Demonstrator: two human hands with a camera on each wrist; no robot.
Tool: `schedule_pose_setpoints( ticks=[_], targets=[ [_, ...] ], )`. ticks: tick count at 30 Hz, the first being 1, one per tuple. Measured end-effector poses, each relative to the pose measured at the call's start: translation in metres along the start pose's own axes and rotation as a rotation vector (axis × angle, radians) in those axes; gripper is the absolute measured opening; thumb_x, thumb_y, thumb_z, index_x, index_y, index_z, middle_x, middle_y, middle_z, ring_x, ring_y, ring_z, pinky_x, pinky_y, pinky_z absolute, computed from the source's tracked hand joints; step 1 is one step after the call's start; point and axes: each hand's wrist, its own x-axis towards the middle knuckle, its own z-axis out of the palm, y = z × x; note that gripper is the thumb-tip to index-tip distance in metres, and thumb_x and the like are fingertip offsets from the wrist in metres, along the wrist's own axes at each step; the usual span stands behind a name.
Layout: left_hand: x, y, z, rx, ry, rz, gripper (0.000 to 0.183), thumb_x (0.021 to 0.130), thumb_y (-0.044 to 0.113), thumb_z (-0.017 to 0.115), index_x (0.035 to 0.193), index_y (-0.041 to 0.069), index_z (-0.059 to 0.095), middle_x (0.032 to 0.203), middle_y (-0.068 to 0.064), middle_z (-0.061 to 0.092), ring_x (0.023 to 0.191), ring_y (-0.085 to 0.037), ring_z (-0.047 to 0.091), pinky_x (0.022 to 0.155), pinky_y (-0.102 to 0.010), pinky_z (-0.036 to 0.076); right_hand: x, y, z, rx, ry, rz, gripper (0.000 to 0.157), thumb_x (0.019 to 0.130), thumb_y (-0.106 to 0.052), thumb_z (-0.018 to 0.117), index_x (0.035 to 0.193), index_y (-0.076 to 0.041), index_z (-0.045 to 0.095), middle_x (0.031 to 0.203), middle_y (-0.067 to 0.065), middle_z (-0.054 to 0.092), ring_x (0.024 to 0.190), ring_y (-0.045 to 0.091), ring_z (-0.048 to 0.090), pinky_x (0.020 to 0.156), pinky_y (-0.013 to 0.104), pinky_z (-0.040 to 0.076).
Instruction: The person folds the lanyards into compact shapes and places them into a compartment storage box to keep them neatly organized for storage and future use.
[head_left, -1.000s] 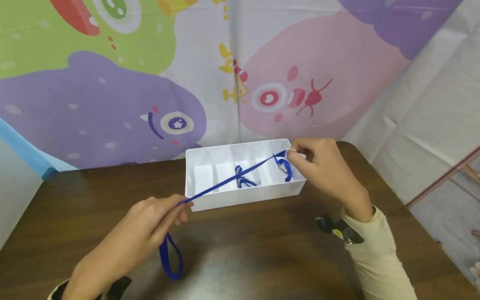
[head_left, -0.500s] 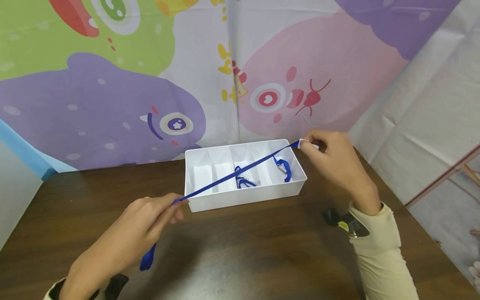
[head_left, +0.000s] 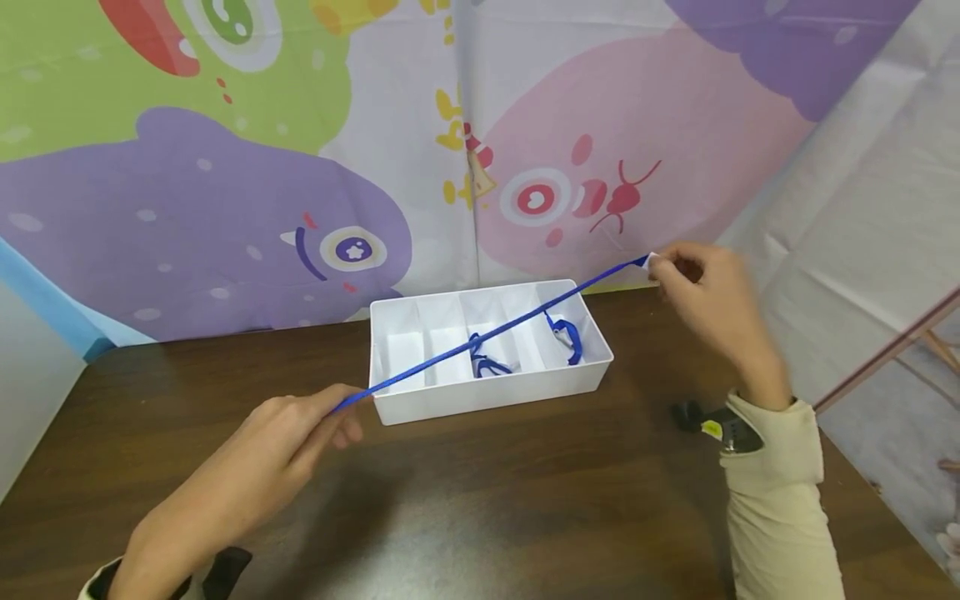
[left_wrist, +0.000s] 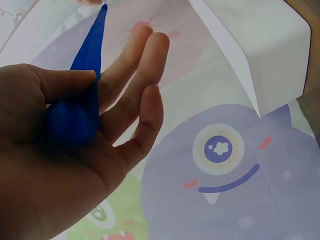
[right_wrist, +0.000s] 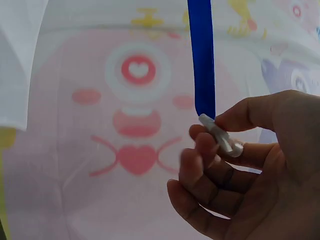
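A blue lanyard is stretched taut on a slant above the white divided box. My left hand pinches its lower end between thumb and fingers, left of the box. In the left wrist view the blue strap runs under the thumb, with a blurred fold of it against the palm. At the other end, my right hand pinches the white clip beyond the box's right side. Two more blue lanyards lie in the box, one in the middle compartment and another in the rightmost compartment.
The box stands on a dark wooden table, close to its back edge. Behind hangs a cloth backdrop with cartoon monsters. A pinkish rail shows past the table's right side.
My right hand has moved right and up with the clip, away from the box. The lanyard has slid through my left hand, and its loop hanging below that hand has gone from sight.
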Motion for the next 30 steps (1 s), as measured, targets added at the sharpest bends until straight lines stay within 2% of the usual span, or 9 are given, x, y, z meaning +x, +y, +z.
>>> schedule_pose_setpoints(
  ticks=[4, 9, 13, 17, 21, 24, 28, 30],
  targets=[
    [-0.002, 0.001, -0.002, -0.055, 0.015, 0.022, 0.023, 0.098, -0.005, 0.054, 0.11, 0.015, 0.055, 0.082, 0.021, 0.064, 0.076, 0.0, 0.063, 0.066, -0.026, 0.054, 0.003, 0.013, -0.007, -0.013, 0.013, 0.004, 0.027, 0.097, -0.023, 0.06, 0.079, -0.006, 0.07, 0.064, 0.006, 0.061, 0.057, 0.008, 0.05, 0.055, 0.02, 0.037],
    [-0.004, 0.005, -0.005, -0.165, 0.041, 0.048, 0.022, 0.099, -0.005, 0.054, 0.1, 0.017, 0.048, 0.081, 0.023, 0.062, 0.073, 0.002, 0.062, 0.062, -0.024, 0.051, 0.004, 0.018, -0.012, -0.05, 0.032, -0.002, 0.023, 0.096, -0.022, 0.065, 0.084, -0.004, 0.074, 0.065, 0.008, 0.063, 0.055, 0.006, 0.05, 0.054, 0.019, 0.036],
    [-0.004, 0.008, -0.007, -0.215, 0.087, 0.106, 0.025, 0.096, -0.006, 0.059, 0.095, 0.019, 0.053, 0.079, 0.021, 0.062, 0.067, 0.0, 0.06, 0.052, -0.018, 0.044, 0.005, 0.021, -0.015, -0.068, 0.06, 0.011, 0.017, 0.093, -0.02, 0.068, 0.094, -0.004, 0.076, 0.066, 0.007, 0.064, 0.055, 0.004, 0.049, 0.053, 0.018, 0.036],
    [-0.004, 0.008, -0.007, -0.268, 0.124, 0.154, 0.028, 0.093, -0.007, 0.063, 0.091, 0.021, 0.06, 0.077, 0.018, 0.063, 0.056, 0.001, 0.05, 0.043, -0.015, 0.034, 0.005, 0.022, -0.016, -0.061, 0.072, 0.033, 0.017, 0.093, -0.02, 0.069, 0.098, -0.005, 0.076, 0.067, 0.004, 0.063, 0.056, 0.004, 0.049, 0.052, 0.018, 0.036],
    [-0.005, 0.009, -0.009, -0.301, 0.138, 0.152, 0.029, 0.093, -0.005, 0.065, 0.089, 0.024, 0.064, 0.074, 0.016, 0.063, 0.053, 0.001, 0.043, 0.042, -0.016, 0.032, 0.005, 0.024, -0.017, -0.037, 0.09, 0.05, 0.019, 0.094, -0.021, 0.069, 0.099, -0.004, 0.076, 0.068, 0.001, 0.064, 0.057, 0.001, 0.052, 0.053, 0.016, 0.037],
    [-0.006, 0.011, -0.014, -0.342, 0.127, 0.123, 0.027, 0.095, -0.003, 0.063, 0.098, 0.023, 0.067, 0.075, 0.013, 0.064, 0.058, -0.003, 0.053, 0.042, -0.018, 0.033, 0.005, 0.025, -0.018, -0.017, 0.121, 0.057, 0.019, 0.094, -0.021, 0.068, 0.099, -0.004, 0.076, 0.069, -0.007, 0.064, 0.058, -0.001, 0.054, 0.053, 0.014, 0.04],
    [-0.007, 0.016, -0.021, -0.435, 0.105, 0.075, 0.031, 0.097, -0.004, 0.058, 0.12, 0.017, 0.06, 0.077, 0.009, 0.066, 0.063, -0.007, 0.062, 0.049, -0.023, 0.045, 0.005, 0.027, -0.02, -0.007, 0.159, 0.073, 0.02, 0.093, -0.021, 0.068, 0.098, -0.004, 0.076, 0.066, -0.021, 0.06, 0.057, -0.004, 0.056, 0.051, 0.013, 0.041],
    [-0.008, 0.017, -0.023, -0.463, 0.109, 0.075, 0.033, 0.097, -0.006, 0.057, 0.122, 0.015, 0.057, 0.078, 0.008, 0.067, 0.064, -0.009, 0.064, 0.053, -0.025, 0.049, 0.006, 0.027, -0.021, -0.006, 0.165, 0.078, 0.02, 0.093, -0.022, 0.068, 0.098, -0.004, 0.076, 0.064, -0.025, 0.058, 0.056, -0.004, 0.056, 0.051, 0.013, 0.041]
  ],
)
